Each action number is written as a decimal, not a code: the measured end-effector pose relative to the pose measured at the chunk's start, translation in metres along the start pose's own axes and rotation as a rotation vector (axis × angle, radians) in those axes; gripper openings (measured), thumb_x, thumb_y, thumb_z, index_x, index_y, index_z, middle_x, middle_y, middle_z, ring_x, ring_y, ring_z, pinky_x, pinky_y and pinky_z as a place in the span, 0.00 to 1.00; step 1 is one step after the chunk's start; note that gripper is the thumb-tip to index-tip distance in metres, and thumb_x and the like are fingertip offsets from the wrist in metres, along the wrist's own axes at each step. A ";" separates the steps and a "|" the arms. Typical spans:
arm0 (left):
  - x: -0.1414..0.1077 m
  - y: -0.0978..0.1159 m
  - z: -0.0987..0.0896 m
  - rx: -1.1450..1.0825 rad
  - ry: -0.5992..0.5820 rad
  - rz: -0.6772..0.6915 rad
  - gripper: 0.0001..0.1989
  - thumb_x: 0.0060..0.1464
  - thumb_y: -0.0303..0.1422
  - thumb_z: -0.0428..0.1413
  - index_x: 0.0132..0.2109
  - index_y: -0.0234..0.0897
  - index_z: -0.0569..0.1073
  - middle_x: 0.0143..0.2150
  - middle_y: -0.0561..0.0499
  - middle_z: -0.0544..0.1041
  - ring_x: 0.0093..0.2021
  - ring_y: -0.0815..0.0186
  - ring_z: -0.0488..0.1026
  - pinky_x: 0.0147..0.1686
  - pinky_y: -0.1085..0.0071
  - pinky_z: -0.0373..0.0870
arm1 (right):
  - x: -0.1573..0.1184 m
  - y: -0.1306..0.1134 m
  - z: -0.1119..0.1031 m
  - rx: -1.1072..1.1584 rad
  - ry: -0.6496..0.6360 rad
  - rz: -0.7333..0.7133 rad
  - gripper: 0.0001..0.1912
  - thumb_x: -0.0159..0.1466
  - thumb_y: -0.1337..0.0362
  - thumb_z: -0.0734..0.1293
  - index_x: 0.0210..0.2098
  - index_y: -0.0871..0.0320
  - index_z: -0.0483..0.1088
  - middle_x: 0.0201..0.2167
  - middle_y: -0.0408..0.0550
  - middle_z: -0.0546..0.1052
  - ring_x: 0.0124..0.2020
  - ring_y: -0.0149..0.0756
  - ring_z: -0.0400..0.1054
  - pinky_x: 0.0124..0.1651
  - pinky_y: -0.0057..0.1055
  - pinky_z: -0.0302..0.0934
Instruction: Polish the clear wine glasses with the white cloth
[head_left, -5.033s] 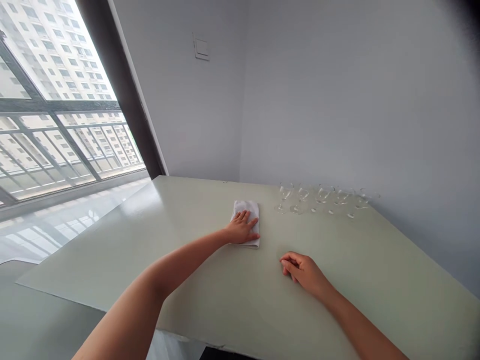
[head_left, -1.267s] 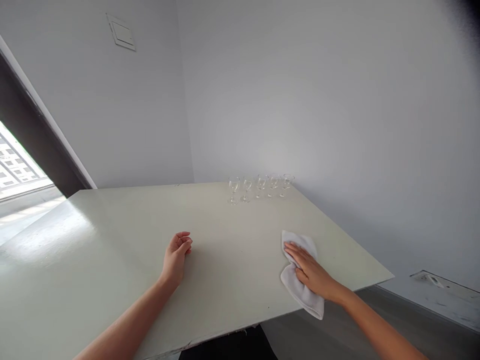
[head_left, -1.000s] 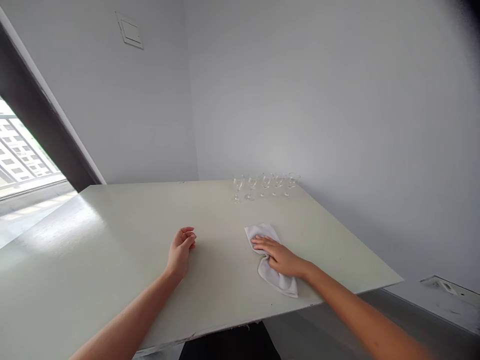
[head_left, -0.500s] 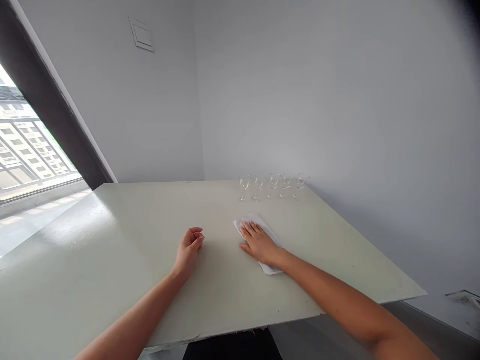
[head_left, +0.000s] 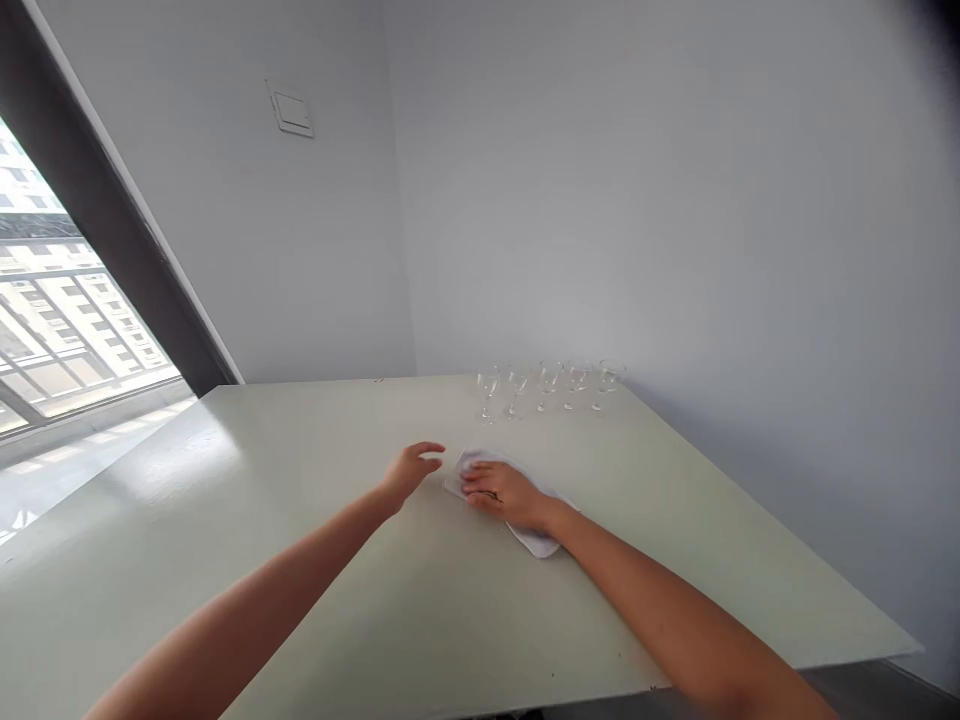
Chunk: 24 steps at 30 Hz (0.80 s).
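Observation:
A folded white cloth (head_left: pixel 541 542) lies slantwise on the pale table. My right hand (head_left: pixel 506 494) is on top of it, fingers bent against the fabric with the thumb drawn in beside them. Slight blur softens those fingertips. Just left of the cloth's far corner is my left hand (head_left: pixel 411 472), its thumb and fingers apart and nothing between them. Beyond both hands, several clear stemmed glasses (head_left: pixel 517 392) stand upright in a row near the table's back edge.
The table (head_left: pixel 300 450) reaches back to grey walls that meet in a corner. A switch plate (head_left: pixel 292 112) is on the left wall. At far left, a window with a dark frame (head_left: pixel 112 200) looks onto buildings.
My left hand has moved right and forward, toward the cloth, and its fingers have opened. The right hand's fingers have bent from flat, and the cloth has shifted slightly left. The view has tilted up.

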<state>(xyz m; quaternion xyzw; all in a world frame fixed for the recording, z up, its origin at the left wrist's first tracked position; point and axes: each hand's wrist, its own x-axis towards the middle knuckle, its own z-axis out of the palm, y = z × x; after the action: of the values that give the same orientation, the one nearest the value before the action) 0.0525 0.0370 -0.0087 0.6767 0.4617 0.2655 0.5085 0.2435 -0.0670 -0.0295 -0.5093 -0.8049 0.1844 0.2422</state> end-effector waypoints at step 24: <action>0.153 0.002 0.050 -0.090 0.262 0.141 0.12 0.45 0.32 0.55 0.39 0.34 0.72 0.36 0.45 0.75 0.32 0.68 0.70 0.35 0.70 0.65 | -0.014 -0.022 -0.001 0.555 -0.070 0.111 0.24 0.62 0.50 0.56 0.20 0.60 0.68 0.26 0.48 0.75 0.34 0.34 0.67 0.38 0.30 0.58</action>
<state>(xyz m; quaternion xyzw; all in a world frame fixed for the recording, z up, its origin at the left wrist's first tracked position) 0.1611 0.1518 -0.0411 0.6433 0.4631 0.4070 0.4539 0.2329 -0.0885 -0.0190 -0.4601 -0.7024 0.4282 0.3341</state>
